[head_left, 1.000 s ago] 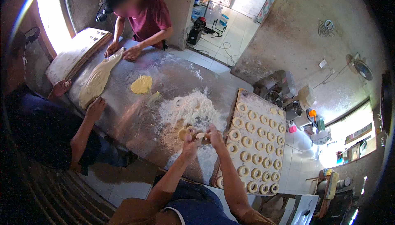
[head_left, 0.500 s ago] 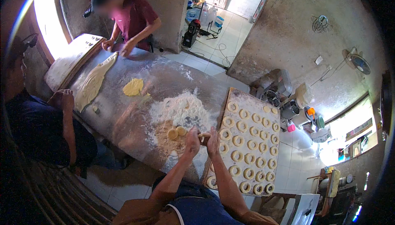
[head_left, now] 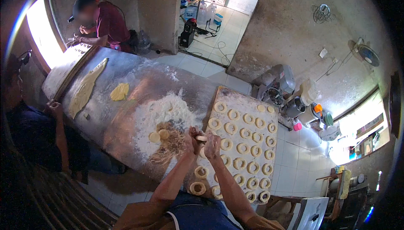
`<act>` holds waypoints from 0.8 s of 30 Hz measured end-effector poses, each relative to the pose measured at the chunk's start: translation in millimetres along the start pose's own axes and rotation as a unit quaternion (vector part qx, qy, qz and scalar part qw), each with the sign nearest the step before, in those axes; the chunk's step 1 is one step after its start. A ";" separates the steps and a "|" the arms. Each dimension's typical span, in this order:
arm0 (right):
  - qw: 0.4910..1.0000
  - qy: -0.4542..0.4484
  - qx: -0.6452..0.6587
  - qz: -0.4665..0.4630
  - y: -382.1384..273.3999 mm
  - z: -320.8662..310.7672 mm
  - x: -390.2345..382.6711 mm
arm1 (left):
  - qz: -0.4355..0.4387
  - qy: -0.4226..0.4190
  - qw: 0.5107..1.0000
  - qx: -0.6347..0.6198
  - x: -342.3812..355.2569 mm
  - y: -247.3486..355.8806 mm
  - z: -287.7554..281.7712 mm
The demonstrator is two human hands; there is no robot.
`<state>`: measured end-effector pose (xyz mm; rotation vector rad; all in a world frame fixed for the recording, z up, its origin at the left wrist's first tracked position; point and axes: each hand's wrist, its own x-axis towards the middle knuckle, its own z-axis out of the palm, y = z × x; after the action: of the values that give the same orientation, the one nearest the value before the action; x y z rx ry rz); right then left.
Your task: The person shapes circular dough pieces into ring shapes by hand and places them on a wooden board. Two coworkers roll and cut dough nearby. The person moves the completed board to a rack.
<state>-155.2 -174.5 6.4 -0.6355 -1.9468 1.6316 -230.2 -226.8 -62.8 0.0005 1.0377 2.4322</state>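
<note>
My left hand [head_left: 192, 140] and my right hand [head_left: 212, 146] are close together with fingers curled round a small pale piece of dough [head_left: 201, 138]. The fingers cover much of it, so I cannot tell its full shape. Both hands are above the left edge of a floured board [head_left: 269, 111] that bears rows of dough rings [head_left: 243, 148]. Left of my hands, two flat round dough pieces [head_left: 154, 137] lie beside each other on the table [head_left: 122, 122], next to a spread of white flour [head_left: 168, 110].
A long dough strip [head_left: 88, 87] and a yellow dough piece [head_left: 120, 92] lie farther left. One person in maroon [head_left: 113, 23] bends over the table's far end; another in dark clothes [head_left: 33, 124] sits at left. Buckets and pots [head_left: 296, 110] stand beyond the board.
My hands have moved over the board's edge with the dough, and the view has shifted. The person in maroon has moved left, from the dough strip to the table's far end.
</note>
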 end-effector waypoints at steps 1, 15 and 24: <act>0.999 0.009 0.000 -0.046 9.4 -6.5 5.9 | -0.025 -0.011 0.994 -0.106 10.4 -12.5 -4.0; 0.990 -0.071 0.080 0.097 40.0 -105.6 78.7 | -0.093 0.049 0.990 0.092 18.9 -36.4 119.8; 0.994 -0.065 0.001 0.093 69.2 -132.9 143.0 | 0.004 -0.053 0.974 0.222 97.1 -106.2 99.6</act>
<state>-174.7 28.3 -30.2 -0.7451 -2.0294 1.8290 -250.3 -54.0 -82.2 0.2805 1.5074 2.1289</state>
